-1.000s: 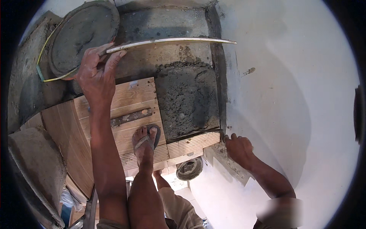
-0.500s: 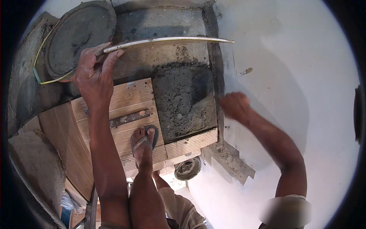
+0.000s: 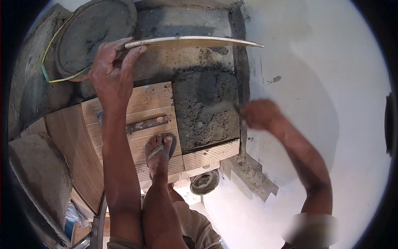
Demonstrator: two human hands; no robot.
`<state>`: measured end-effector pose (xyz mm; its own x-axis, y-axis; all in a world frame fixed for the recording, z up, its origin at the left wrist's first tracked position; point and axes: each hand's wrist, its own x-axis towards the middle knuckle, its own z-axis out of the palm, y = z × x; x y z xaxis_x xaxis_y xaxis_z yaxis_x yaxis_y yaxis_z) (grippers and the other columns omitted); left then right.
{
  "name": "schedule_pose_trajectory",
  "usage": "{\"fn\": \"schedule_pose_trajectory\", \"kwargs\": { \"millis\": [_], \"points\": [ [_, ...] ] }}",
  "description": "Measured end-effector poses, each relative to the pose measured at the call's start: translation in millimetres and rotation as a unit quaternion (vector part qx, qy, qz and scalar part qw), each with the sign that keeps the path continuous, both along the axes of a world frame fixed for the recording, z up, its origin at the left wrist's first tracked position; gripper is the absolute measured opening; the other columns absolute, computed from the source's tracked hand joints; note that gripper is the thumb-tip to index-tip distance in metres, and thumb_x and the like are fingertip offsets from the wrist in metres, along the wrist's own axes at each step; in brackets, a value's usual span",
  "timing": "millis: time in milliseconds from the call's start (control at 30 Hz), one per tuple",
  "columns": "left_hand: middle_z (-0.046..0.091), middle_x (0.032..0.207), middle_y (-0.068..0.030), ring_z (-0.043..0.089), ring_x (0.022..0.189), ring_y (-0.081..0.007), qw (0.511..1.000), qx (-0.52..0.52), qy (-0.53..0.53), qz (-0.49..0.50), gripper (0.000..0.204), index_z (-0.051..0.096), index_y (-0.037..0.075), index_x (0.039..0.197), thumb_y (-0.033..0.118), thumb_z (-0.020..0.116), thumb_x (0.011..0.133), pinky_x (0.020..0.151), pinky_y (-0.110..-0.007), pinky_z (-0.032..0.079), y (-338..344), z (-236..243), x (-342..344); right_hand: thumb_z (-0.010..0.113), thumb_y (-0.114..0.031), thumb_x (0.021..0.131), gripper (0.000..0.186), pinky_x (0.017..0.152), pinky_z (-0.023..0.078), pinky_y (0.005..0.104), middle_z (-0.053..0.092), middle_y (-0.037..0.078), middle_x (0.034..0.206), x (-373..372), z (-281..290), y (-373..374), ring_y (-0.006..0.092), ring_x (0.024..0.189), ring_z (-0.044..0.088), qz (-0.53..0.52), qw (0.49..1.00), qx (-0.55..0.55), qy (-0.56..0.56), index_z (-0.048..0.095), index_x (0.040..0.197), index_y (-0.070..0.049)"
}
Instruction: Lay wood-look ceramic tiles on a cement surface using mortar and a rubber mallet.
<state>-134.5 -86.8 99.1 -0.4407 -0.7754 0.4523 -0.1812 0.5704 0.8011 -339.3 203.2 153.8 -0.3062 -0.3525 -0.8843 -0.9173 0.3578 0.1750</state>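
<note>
My left hand [image 3: 112,68] pinches the left end of a tile [image 3: 195,40], held up nearly edge-on above the far part of the floor. Its pale edge reaches across to the right-hand wall. Beside that wall my right hand [image 3: 261,114] is closed on a trowel [image 3: 217,107], whose blade is smeared by motion. The blade is over a square bed of rough wet mortar [image 3: 192,124]. Wood-look tiles [image 3: 149,99] lie left of the bed, and a ribbed step-edge tile [image 3: 211,155] borders its near side.
A round basin of grey mortar [image 3: 97,35] stands at the far left. On the laid tiles lies a stained bar [image 3: 146,124], beside my sandalled foot [image 3: 158,149]. A bucket [image 3: 205,182] is below the step. A white wall [image 3: 298,95] rises on the right.
My right hand has shifted slightly right, and the trowel blade now shows as a blur over the mortar. My left hand still holds the tile; the whole view has shifted a little.
</note>
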Motion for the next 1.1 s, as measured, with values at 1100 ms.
{"fn": "schedule_pose_trajectory", "kwargs": {
  "millis": [1100],
  "points": [
    [0.071, 0.093, -0.0088, 0.067, 0.078, -0.0194, 0.999, -0.036, 0.003, -0.006, 0.026, 0.076, 0.004, 0.103, 0.015, 0.086, 0.082, 0.069, -0.032, 0.054, 0, -4, 3, 0.067, -0.032, 0.094, 0.023, 0.08, 0.058, 0.0518, 0.075, 0.015, 0.098, -34, 14, -43, 0.0389, 0.094, 0.072, -0.026, 0.988, -0.118, 0.091, 0.073, 0.1, -0.011]
  ]
}}
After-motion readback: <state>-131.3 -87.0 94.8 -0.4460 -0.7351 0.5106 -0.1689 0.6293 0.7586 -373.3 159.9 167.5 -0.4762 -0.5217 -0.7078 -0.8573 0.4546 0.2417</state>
